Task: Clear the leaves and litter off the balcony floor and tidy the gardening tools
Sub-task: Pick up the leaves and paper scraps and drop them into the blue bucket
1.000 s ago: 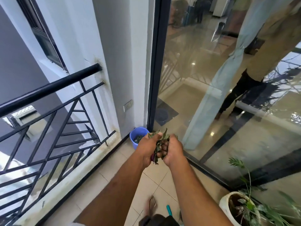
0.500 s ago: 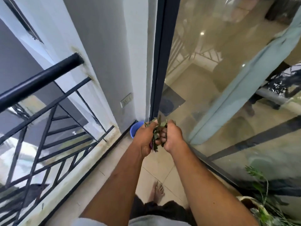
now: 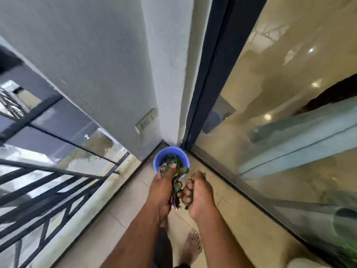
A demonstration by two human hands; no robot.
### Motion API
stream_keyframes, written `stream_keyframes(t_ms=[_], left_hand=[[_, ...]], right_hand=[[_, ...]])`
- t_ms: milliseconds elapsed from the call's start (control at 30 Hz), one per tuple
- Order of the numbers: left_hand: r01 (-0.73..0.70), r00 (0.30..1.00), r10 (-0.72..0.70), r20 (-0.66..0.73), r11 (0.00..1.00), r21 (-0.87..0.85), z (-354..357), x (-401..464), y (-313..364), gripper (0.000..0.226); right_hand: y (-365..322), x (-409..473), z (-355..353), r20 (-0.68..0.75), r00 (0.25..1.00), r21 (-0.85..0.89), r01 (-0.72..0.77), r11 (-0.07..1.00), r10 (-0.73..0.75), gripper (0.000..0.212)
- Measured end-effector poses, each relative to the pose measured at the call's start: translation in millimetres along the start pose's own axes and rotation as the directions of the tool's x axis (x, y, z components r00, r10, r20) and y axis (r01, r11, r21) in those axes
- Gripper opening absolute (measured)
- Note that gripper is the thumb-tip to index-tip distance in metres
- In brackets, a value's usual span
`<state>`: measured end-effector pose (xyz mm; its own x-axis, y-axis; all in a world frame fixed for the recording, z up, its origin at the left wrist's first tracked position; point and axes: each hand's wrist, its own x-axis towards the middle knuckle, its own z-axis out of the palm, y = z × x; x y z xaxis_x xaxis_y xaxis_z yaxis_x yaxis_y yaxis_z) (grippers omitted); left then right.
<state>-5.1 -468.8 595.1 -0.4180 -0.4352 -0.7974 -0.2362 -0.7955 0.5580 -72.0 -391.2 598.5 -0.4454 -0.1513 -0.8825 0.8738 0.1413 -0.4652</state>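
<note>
**Both hands carried leaves at the corner bucket**

Nearest the camera, a bare foot [image 3: 190, 246] stood on the pale floor tiles [image 3: 119, 213] between the two forearms. In the bottom right corner some green foliage [image 3: 347, 250] showed, blurred, against the glass.

Further out, the left hand [image 3: 162, 190] was curled round a bunch of green leaves [image 3: 176, 182], which stuck out past its fingers and hung down between the two hands. The right hand [image 3: 199, 194] lay just beside it, fingers bent inward and pinching a few leaf scraps against the palm. The two hands were close together, the leaves bridging most of the gap between them.

Just beyond the fingertips, a blue bucket [image 3: 184, 158] stood on the floor in the corner, where the grey wall [image 3: 108, 60] met the dark door frame [image 3: 208, 78]. Dark plant litter lay inside it. The top of the held bunch overlapped the bucket's near rim in this view.

To the left ran the black railing [image 3: 50, 186], blurred by motion. A wall socket [image 3: 146, 120] sat low on the wall above the bucket. To the right, the glass door [image 3: 280, 113] showed reflections and a shiny floor behind it.
</note>
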Motion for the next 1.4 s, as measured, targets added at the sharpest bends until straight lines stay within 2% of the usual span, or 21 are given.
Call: stream_keyframes(t_ms=[100, 233, 300, 367, 467, 533, 600, 667, 767, 833, 900, 933, 1033, 1100, 1333, 1400], left_hand=[[0.057, 0.998, -0.058, -0.020, 0.997, -0.044, -10, 71, -11, 0.039], [0.161, 0.985, -0.167, -0.046, 0.980, -0.118, -20, 170, -32, 0.041], [0.195, 0.973, -0.214, -0.092, 0.965, -0.177, -25, 214, -42, 0.045], [0.197, 0.962, -0.229, -0.149, 0.959, -0.206, -29, 257, -54, 0.038], [0.211, 0.943, -0.254, -0.213, 0.956, -0.206, -35, 310, -69, 0.035], [0.236, 0.933, -0.286, -0.220, 0.945, -0.227, -42, 342, -83, 0.033], [0.260, 0.937, -0.303, -0.173, 0.937, -0.231, -48, 365, -90, 0.040], [0.264, 0.949, -0.292, -0.117, 0.942, -0.209, -49, 372, -90, 0.039], [0.265, 0.945, -0.278, -0.173, 0.960, -0.094, -52, 374, -85, 0.030], [0.267, 0.946, -0.274, -0.173, 0.962, -0.061, -53, 364, -79, 0.035], [0.218, 0.959, -0.228, -0.170, 0.973, -0.075, -54, 352, -73, 0.054], [0.224, 0.961, -0.229, -0.157, 0.973, -0.050, -52, 345, -72, 0.053], [0.198, 0.963, -0.204, -0.174, 0.979, -0.053, -37, 302, -48, 0.021], [0.185, 0.967, -0.189, -0.169, 0.982, -0.035, -24, 269, -33, 0.017], [0.116, 0.993, -0.115, -0.015, 0.990, 0.074, 27, 118, 29, 0.052], [0.099, 0.993, -0.090, -0.075, 0.988, 0.120, 41, 68, 46, 0.058]], right_hand=[[13, 72, 19, -0.042, 0.998, 0.044, -0.035, 0.998, 0.037, 0.056], [26, 166, 42, -0.109, 0.993, 0.027, -0.049, 0.998, 0.052, 0.051], [34, 211, 52, -0.129, 0.990, 0.003, -0.046, 0.999, 0.046, 0.046], [42, 255, 61, -0.175, 0.984, -0.025, -0.036, 0.999, 0.031, 0.041], [59, 323, 68, -0.234, 0.972, -0.155, -0.020, 0.988, -0.017, 0.038], [75, 366, 68, -0.208, 0.977, -0.307, -0.018, 0.951, -0.049, 0.044], [76, 381, 72, -0.141, 0.988, -0.395, 0.006, 0.919, -0.068, 0.039], [79, 395, 73, -0.076, 0.995, -0.403, 0.028, 0.915, -0.064, 0.032], [87, 409, 68, -0.025, 0.999, -0.302, 0.020, 0.953, -0.029, 0.021], [89, 401, 61, -0.021, 1.000, -0.170, -0.021, 0.985, 0.018, 0.020], [82, 381, 55, -0.026, 0.999, -0.083, -0.030, 0.996, 0.028, 0.023], [79, 372, 51, -0.032, 0.999, -0.065, -0.032, 0.997, 0.030, 0.020], [55, 329, 43, -0.017, 0.999, -0.032, -0.032, 0.999, 0.032, 0.019], [37, 294, 42, -0.010, 1.000, -0.045, -0.023, 0.999, 0.022, 0.020], [-41, 129, 40, 0.018, 0.994, -0.083, 0.112, 0.990, -0.111, 0.014], [-67, 68, 34, 0.025, 0.986, -0.117, 0.166, 0.979, -0.164, 0.014]])
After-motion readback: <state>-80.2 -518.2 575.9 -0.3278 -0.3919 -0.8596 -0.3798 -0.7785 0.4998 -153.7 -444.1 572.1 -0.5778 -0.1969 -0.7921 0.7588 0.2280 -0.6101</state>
